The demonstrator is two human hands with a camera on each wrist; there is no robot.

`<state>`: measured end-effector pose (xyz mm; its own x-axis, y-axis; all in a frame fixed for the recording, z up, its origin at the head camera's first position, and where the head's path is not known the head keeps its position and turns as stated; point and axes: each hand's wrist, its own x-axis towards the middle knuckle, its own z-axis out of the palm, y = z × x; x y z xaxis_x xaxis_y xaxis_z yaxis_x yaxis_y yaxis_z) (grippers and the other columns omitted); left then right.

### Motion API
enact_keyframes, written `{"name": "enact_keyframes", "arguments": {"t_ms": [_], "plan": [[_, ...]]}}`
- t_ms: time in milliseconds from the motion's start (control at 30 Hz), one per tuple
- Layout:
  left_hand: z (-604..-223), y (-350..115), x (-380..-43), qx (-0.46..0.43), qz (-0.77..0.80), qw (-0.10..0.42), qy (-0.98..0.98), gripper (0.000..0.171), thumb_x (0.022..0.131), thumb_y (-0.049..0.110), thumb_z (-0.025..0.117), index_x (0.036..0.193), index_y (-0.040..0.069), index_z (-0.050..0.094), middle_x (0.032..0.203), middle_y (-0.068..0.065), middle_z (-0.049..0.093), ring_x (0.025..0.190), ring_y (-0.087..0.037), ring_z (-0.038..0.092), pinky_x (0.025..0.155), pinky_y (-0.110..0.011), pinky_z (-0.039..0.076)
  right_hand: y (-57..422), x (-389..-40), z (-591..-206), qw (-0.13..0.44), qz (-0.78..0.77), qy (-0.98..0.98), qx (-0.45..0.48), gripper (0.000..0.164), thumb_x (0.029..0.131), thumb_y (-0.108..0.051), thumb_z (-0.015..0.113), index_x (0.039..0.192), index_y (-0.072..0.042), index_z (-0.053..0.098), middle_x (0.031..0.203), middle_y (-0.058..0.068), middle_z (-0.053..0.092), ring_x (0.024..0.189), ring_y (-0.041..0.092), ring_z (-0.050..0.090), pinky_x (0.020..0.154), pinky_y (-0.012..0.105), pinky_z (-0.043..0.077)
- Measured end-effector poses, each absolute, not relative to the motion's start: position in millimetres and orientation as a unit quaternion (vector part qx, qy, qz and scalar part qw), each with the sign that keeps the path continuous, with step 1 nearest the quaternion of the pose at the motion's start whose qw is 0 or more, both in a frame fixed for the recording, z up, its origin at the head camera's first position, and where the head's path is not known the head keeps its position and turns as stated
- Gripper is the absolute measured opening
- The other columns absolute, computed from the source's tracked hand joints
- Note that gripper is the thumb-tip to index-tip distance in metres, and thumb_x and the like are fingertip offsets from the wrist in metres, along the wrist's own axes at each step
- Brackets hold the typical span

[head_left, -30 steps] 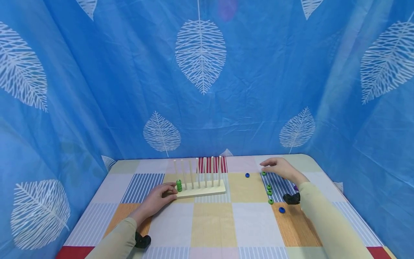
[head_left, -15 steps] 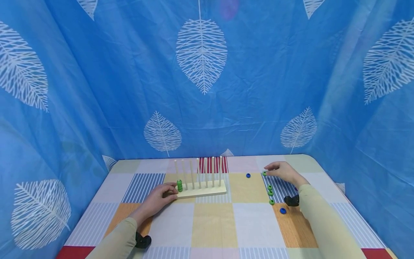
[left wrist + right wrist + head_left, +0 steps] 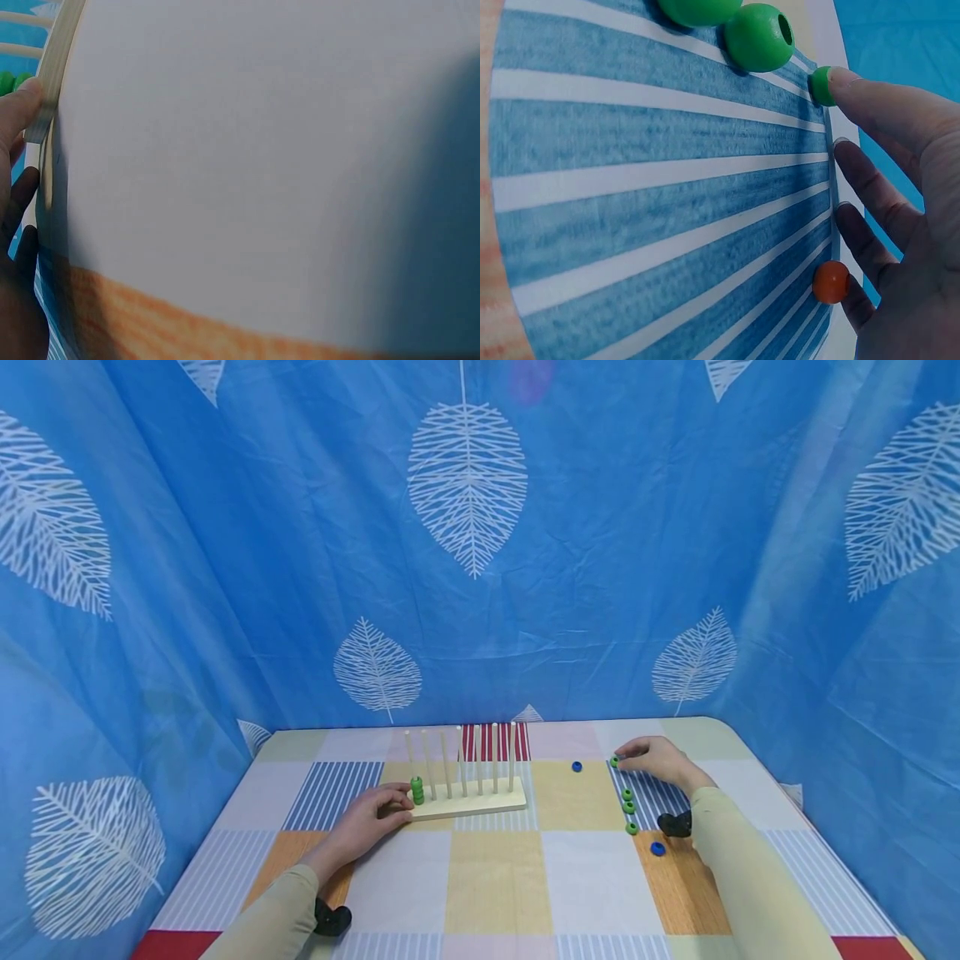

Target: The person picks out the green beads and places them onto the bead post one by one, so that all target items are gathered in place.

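Pinching green bead [image 3: 614,762], right hand [image 3: 662,760]; gripping pegboard [image 3: 472,804], left hand [image 3: 367,817]. Got green stack [image 3: 417,792] on one peg [image 3: 410,752]; loose beads [image 3: 632,828] pending

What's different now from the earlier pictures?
The right hand came down and slightly to the right; its thumb and finger have closed in on the farthest loose, round green bead, which still sits on the tablecloth. The left hand stayed at the pale wooden peg board. The two round blue beads stayed put.
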<state>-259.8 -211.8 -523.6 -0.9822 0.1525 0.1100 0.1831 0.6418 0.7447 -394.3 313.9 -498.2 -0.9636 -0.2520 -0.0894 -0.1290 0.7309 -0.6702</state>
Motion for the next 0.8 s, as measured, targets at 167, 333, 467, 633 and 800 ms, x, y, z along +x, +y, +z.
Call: {"name": "enact_keyframes", "arguments": {"t_ms": [167,333,467,633,800], "plan": [[-524.1,-212.1,-260.6,-0.084,-0.415,0.011,-0.906,0.008,0.094,0.021,0.077,0.096,0.027,0.073,0.142,-0.003,0.060,0.139,-0.034,0.047,0.117,-0.056,0.032,314.1,-395.0,-499.1,0.089,-0.350,0.927,-0.102,0.036,0.095,-0.027,0.075,0.123,-0.005,0.072,0.120,0.016,0.068,0.112,0.035,0.059,0.104,0.063,0.042],[-524.4,-212.4,-261.4,-0.083,-0.421,0.008,-0.903,0.009,0.093,0.020,0.077,0.096,0.027,0.073,0.142,-0.003,0.060,0.140,-0.034,0.047,0.118,-0.057,0.031,314.2,-395.2,-498.9,0.097,-0.349,0.927,-0.095,0.037,0.094,-0.029,0.076,0.123,-0.006,0.072,0.120,0.015,0.069,0.111,0.034,0.059,0.104,0.064,0.040],[-524.5,-212.4,-261.4,-0.083,-0.424,0.007,-0.902,0.009,0.093,0.021,0.077,0.096,0.027,0.072,0.142,-0.003,0.060,0.140,-0.035,0.046,0.118,-0.058,0.030,314.2,-395.1,-499.0,0.098,-0.352,0.926,-0.091,0.036,0.094,-0.029,0.076,0.122,-0.007,0.072,0.119,0.014,0.069,0.110,0.033,0.059,0.104,0.065,0.039],[-525.6,-212.8,-262.1,-0.082,-0.425,0.005,-0.902,0.009,0.093,0.021,0.077,0.096,0.028,0.072,0.143,-0.003,0.060,0.140,-0.034,0.046,0.118,-0.058,0.031,314.8,-395.2,-499.4,0.095,-0.356,0.925,-0.094,0.035,0.094,-0.029,0.076,0.121,-0.007,0.073,0.118,0.014,0.069,0.112,0.035,0.058,0.105,0.070,0.031],[-525.2,-212.6,-262.2,-0.087,-0.427,0.008,-0.900,0.009,0.093,0.020,0.078,0.096,0.027,0.073,0.142,-0.004,0.060,0.139,-0.034,0.047,0.117,-0.057,0.031,315.4,-396.1,-500.8,0.095,-0.357,0.925,-0.090,0.035,0.093,-0.030,0.077,0.120,-0.008,0.073,0.119,0.014,0.069,0.114,0.038,0.057,0.104,0.074,0.023]]}}
